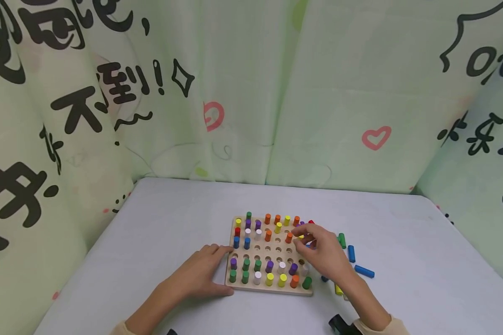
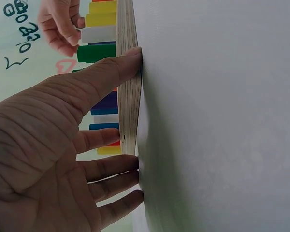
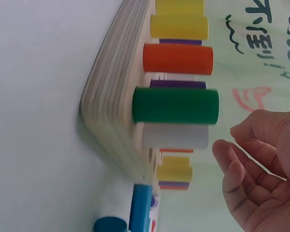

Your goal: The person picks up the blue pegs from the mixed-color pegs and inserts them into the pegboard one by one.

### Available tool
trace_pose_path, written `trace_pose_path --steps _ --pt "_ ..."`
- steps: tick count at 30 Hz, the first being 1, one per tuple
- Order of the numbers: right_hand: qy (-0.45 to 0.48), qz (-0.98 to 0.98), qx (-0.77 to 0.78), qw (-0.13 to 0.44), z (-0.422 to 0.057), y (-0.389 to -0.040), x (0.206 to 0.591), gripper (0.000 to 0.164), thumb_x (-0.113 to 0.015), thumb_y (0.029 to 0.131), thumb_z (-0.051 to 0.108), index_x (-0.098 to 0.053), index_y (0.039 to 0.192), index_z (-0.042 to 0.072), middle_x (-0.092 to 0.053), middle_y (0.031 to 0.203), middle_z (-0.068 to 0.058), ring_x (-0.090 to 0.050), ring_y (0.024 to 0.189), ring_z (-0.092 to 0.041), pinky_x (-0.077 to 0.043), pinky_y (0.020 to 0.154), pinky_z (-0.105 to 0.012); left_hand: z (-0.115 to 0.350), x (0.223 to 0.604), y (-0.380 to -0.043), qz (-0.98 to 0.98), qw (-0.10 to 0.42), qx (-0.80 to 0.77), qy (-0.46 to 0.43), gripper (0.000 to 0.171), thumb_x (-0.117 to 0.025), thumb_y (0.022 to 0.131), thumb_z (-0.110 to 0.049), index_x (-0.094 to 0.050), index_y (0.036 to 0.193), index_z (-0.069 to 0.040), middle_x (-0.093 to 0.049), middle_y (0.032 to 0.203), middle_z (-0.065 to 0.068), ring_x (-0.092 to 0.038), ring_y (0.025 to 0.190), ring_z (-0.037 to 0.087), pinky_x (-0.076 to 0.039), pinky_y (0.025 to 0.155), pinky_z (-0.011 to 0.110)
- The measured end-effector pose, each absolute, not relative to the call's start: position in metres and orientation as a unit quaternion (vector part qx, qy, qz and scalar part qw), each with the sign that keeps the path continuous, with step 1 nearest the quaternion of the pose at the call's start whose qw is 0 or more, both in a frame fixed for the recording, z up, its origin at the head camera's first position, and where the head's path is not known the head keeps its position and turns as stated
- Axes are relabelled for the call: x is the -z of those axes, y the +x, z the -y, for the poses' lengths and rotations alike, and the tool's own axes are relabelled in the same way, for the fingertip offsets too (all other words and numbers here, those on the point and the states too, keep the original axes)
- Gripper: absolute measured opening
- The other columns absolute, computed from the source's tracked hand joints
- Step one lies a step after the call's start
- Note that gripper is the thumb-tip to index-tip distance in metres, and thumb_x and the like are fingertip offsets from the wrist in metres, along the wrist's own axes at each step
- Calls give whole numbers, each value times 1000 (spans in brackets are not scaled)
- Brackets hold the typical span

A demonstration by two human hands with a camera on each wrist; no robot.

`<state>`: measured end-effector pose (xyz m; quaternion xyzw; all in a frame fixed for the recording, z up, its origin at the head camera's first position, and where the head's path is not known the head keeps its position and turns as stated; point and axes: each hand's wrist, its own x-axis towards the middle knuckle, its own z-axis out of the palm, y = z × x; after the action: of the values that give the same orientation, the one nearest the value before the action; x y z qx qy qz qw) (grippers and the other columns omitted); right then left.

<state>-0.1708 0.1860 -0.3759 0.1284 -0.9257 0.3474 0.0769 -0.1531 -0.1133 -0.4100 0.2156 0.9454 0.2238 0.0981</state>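
A wooden pegboard (image 1: pixel 272 289) stands on the table, with coloured pegs upright in many of its holes. My left hand (image 1: pixel 205 274) rests at its left front corner, thumb against the front edge and fingers extended along the left side. In the left wrist view, the thumb (image 2: pixel 128 60) lies across the layered edge. Over the board's right part hovers my right hand (image 1: pixel 324 249), its thumb and fingertips slightly apart near an orange peg (image 1: pixel 289 237). Nothing shows between those fingertips in the right wrist view. A green peg (image 3: pixel 176 105) stands at the right front corner, beside a white peg (image 3: pixel 176 136).
Loose pegs lie right of the board, among them a green peg (image 1: pixel 342 240), a blue peg (image 1: pixel 364 271) and a yellow peg (image 1: pixel 338 289) partly behind my right forearm. A printed curtain (image 1: pixel 327 93) encloses the white table (image 1: pixel 184 209) at the back and sides.
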Motion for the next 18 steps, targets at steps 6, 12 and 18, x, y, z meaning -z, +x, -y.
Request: trace_pose_path --steps 6,12,18 --pt "124 929 -338 86 -199 -169 379 19 -73 92 5 -71 112 5 -73 107 -8 -63 85 -15 -56 72 -22 113 409 -153 -946 101 -222 214 90 -89 73 -51 -52 145 -11 -58 138 15 -54 127 32 -48 107 55" --pt "113 933 -332 79 -208 -170 382 19 -73 93 6 -71 112 4 -73 107 -8 -63 85 -16 -54 71 -22 112 409 -153 -948 101 -218 211 91 -90 73 -51 -52 145 -11 -58 138 15 -54 126 32 -48 106 55" --pt "96 940 -322 64 -219 -171 387 21 -75 91 5 -71 111 3 -74 107 -9 -64 84 -16 -54 71 -23 113 410 -153 -947 100 -219 213 91 -89 73 -51 -52 145 -10 -58 139 15 -54 127 33 -48 106 55"
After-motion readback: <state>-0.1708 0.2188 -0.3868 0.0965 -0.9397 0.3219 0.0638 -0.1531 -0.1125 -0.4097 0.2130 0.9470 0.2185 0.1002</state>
